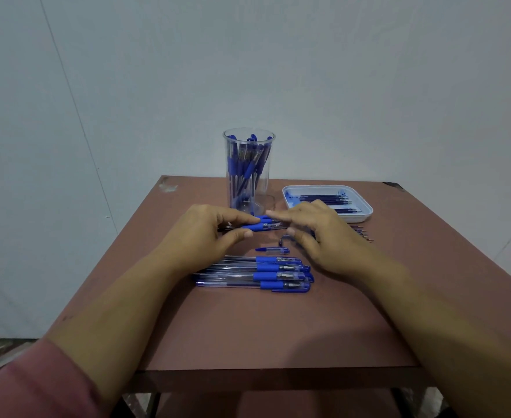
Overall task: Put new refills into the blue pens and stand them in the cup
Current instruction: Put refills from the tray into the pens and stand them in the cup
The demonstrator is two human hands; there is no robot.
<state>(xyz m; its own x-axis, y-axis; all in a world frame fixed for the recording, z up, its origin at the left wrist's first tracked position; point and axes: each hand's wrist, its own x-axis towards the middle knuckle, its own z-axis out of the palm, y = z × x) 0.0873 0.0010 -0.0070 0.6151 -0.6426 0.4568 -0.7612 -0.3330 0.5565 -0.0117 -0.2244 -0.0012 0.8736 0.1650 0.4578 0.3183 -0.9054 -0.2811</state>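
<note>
L hand point(206, 233) pinches blue pen point(260, 227) just in front of cup point(249, 176), toward far edge of table point(248, 327); R hand point(323, 236) at pen's other end, grip unclear.

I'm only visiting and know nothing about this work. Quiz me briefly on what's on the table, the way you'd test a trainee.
1. True or false: the clear cup already holds blue pens.
2. Multiple choice: the white tray holds A) refills, B) coins, C) erasers.
3. Short answer: which of the two hands holds a pen by its blue grip?

Key: 1 true; 2 A; 3 the left hand.
</note>
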